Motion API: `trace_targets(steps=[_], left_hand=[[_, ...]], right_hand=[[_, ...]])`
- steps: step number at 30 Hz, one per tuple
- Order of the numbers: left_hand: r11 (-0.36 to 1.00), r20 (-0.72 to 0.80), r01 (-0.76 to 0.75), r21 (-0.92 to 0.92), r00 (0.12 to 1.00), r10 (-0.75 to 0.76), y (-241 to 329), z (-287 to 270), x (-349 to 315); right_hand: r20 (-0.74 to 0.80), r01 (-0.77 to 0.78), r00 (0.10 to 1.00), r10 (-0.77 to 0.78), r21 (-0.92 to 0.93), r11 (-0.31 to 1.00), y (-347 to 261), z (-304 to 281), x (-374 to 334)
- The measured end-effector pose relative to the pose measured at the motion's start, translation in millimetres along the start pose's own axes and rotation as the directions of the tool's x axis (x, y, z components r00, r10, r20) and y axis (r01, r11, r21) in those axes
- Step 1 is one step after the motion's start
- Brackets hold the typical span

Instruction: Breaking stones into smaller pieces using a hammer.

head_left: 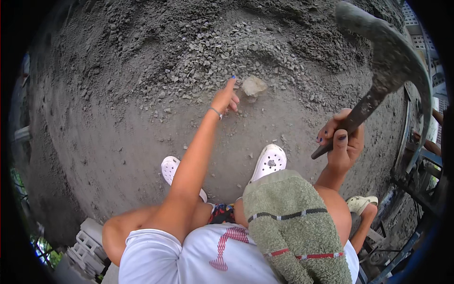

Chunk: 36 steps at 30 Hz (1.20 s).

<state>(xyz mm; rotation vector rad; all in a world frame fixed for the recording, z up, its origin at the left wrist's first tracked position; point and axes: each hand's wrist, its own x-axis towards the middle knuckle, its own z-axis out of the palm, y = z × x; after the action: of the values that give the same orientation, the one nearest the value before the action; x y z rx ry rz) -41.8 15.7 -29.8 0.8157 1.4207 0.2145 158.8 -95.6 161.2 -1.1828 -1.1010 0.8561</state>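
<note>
Grey gravel (213,57) at upper centre appears already broken; the pale rock (254,86) at its lower edge appears whole, so breaking apparently remains. Hammer (384,75), upper right: long axis diagonal, head toward upper right. Right hand (349,146): wrapped around handle. Left hand (224,100): loosely extended, apparently empty, beside rock.

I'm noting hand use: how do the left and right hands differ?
The right hand grips a hammer-like tool; the left hand holds nothing visible. The left hand extends a finger beside the pale rock; the right hand is away from it, farther right. The left hand has a wristband; the right hand shows none. Both have blue nails.
</note>
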Motion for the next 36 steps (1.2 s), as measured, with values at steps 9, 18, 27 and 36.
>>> trace_targets(steps=[9,18,27,36], left_hand=[[0.999,0.018,-0.031,-0.005,0.999,0.032,8,-4,-9],[0.995,0.177,0.012,0.096,0.984,-0.029,-6,6,-13],[0.999,0.203,0.03,0.015,0.979,-0.032,-3,8,-4],[0.999,0.224,-0.037,-0.016,0.974,0.04,-8,14,5]], right_hand=[[0.103,-0.257,0.873,0.477,-0.734,0.628,153,1,-53],[0.155,-0.166,0.952,0.264,-0.462,0.871,63,22,0],[0.089,0.045,0.996,-0.017,-0.322,0.946,108,9,-28],[0.064,-0.323,0.845,0.53,-0.729,0.603,142,27,-38]])
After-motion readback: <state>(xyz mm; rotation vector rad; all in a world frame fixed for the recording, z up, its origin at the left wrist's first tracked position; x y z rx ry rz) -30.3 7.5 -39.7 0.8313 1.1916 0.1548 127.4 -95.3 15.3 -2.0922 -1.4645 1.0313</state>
